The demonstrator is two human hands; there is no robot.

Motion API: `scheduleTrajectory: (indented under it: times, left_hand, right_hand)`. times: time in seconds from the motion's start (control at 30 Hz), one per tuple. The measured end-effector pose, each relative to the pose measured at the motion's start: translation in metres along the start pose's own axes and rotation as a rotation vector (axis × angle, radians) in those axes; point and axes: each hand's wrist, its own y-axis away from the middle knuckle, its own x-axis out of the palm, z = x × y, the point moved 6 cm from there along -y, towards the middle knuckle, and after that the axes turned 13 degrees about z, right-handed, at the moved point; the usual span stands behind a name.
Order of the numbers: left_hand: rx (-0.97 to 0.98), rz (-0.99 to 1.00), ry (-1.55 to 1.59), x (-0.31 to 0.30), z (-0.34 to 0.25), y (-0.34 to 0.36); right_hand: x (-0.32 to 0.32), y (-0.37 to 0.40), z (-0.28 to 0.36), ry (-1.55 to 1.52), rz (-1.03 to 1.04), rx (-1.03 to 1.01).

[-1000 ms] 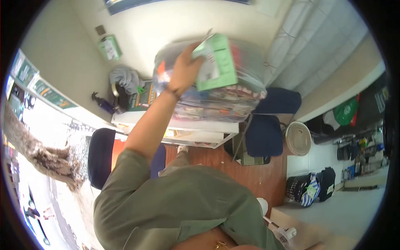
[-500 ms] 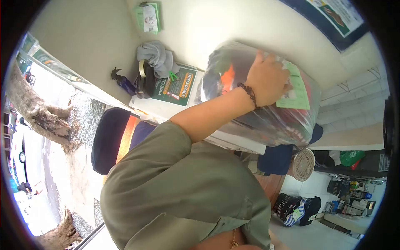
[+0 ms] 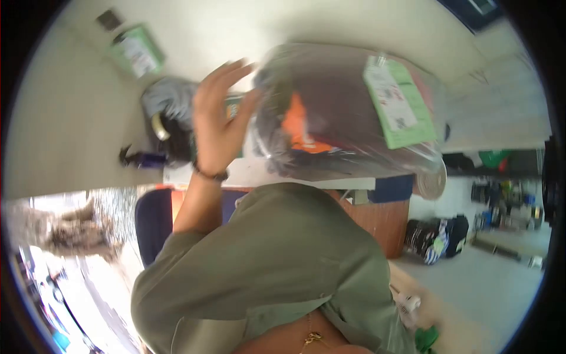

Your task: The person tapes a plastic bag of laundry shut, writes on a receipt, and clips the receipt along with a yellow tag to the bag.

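Observation:
My left hand [image 3: 221,115] is raised at the left end of a large clear plastic bag [image 3: 336,100], fingers apart and slightly blurred, with nothing in it. A dark beaded bracelet [image 3: 210,171] circles its wrist. Folded dark, grey and orange clothes [image 3: 300,124] show through the bag. On top of the bag is a green slip [image 3: 407,112] with a white printed paper [image 3: 392,97]. Behind my left hand are a grey cloth [image 3: 171,97] and a dark bag [image 3: 177,138], both partly hidden. My right hand is out of view.
A dark blue spray bottle [image 3: 144,159] stands at the left end of the white counter [image 3: 236,174]. Green slips [image 3: 138,53] hang on the wall. A dark chair [image 3: 153,224] is at left; a basket of clothes [image 3: 421,239] sits on the floor at right.
My left hand has come off the plastic bag and moved left, its fingers spreading. The view has turned, and the green slip on the bag now shows in full.

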Motion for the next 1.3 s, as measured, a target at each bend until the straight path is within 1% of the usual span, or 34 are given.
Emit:
scheduleTrajectory:
  times: [0.03,0.07,0.13,0.17,0.2,0.23,0.27,0.3,0.37,0.43,0.5,0.6,0.7,0.73,0.8,0.87,0.9,0.97,1.0,1.07,1.1,1.17,1.2,1.23,1.27,1.3]
  left_hand:
    - [-0.034,-0.053,0.051,0.001,0.002,0.009]
    - [0.002,-0.072,0.042,0.001,-0.002,0.015]
    - [0.11,-0.085,0.068,0.007,-0.018,0.023]
    - [0.168,-0.028,0.059,0.011,-0.029,0.026]
    - [0.295,-0.013,0.045,0.015,-0.047,0.026]
    - [0.425,0.049,0.056,0.019,-0.066,0.027]
    - [0.561,0.107,0.07,0.024,-0.084,0.029]
    - [0.655,0.169,0.136,0.03,-0.1,0.031]
    - [0.846,0.307,0.275,0.045,-0.132,0.043]
    - [0.884,0.48,0.398,0.067,-0.156,0.058]
    - [0.915,0.624,0.498,0.095,-0.178,0.074]
    - [0.96,0.821,0.519,0.139,-0.224,0.103]
    - [1.007,1.116,0.579,0.195,-0.286,0.155]
    - [1.029,1.23,0.604,0.219,-0.305,0.181]
    - [1.079,1.356,0.678,0.257,-0.351,0.237]
    - [1.055,1.422,0.811,0.285,-0.396,0.291]
    - [0.939,1.492,0.906,0.285,-0.423,0.314]
    - [0.687,1.642,1.091,0.28,-0.476,0.366]
    - [0.614,1.801,1.194,0.278,-0.496,0.397]
    - [0.438,2.14,1.321,0.274,-0.517,0.456]
    - [0.564,2.233,1.348,0.266,-0.528,0.484]
    - [0.697,2.463,1.168,0.26,-0.53,0.534]
    - [0.761,2.562,1.06,0.258,-0.531,0.558]
    - [0.926,2.58,0.994,0.253,-0.536,0.58]
    - [0.887,2.681,0.955,0.245,-0.544,0.6]
    - [0.84,2.776,0.911,0.234,-0.548,0.621]
  right_hand:
    - [0.005,0.003,-0.006,0.002,0.059,0.075]
    - [0.008,0.008,-0.013,0.014,0.133,0.16]
    - [0.004,0.026,-0.023,0.056,0.183,0.197]
    - [0.006,0.039,-0.027,0.058,0.164,0.183]
    - [-0.002,0.055,-0.031,0.095,0.033,0.104]
    - [-0.011,0.073,-0.035,0.141,-0.099,0.03]
    - [-0.015,0.072,-0.048,0.092,-0.194,-0.007]
    - [-0.02,0.073,-0.061,0.047,-0.287,-0.048]
    - [-0.029,0.096,-0.073,-0.445,-0.518,-0.399]
    - [-0.026,0.151,-0.066,-0.976,-0.717,-0.742]
    - [-0.013,0.186,-0.072,-1.344,-0.722,-1.105]
    - [0.024,0.215,-0.102,-1.729,-0.705,-1.529]
    - [0.078,0.228,-0.138,-1.986,-0.721,-1.696]
    - [0.1,0.225,-0.151,-2.016,-0.752,-1.693]
    - [0.149,0.213,-0.177,-2.069,-0.826,-1.685]
    - [0.2,0.204,-0.189,-2.144,-0.929,-1.546]
    - [0.225,0.204,-0.197,-2.183,-0.981,-1.465]
    - [0.275,0.202,-0.194,-2.199,-0.994,-1.22]
    - [0.302,0.196,-0.196,-2.202,-1.07,-1.194]
    - [0.352,0.175,-0.196,-2.209,-1.206,-1.153]
    - [0.38,0.176,-0.197,-2.3,-1.267,-1.252]
    - [0.433,0.18,-0.187,-2.444,-1.39,-1.483]
    - [0.458,0.182,-0.187,-2.553,-1.567,-1.239]
    - [0.481,0.188,-0.184,-2.653,-1.715,-0.971]
    - [0.505,0.193,-0.18,-2.734,-1.832,-0.678]
    - [0.525,0.183,-0.178,-2.645,-1.863,-0.461]
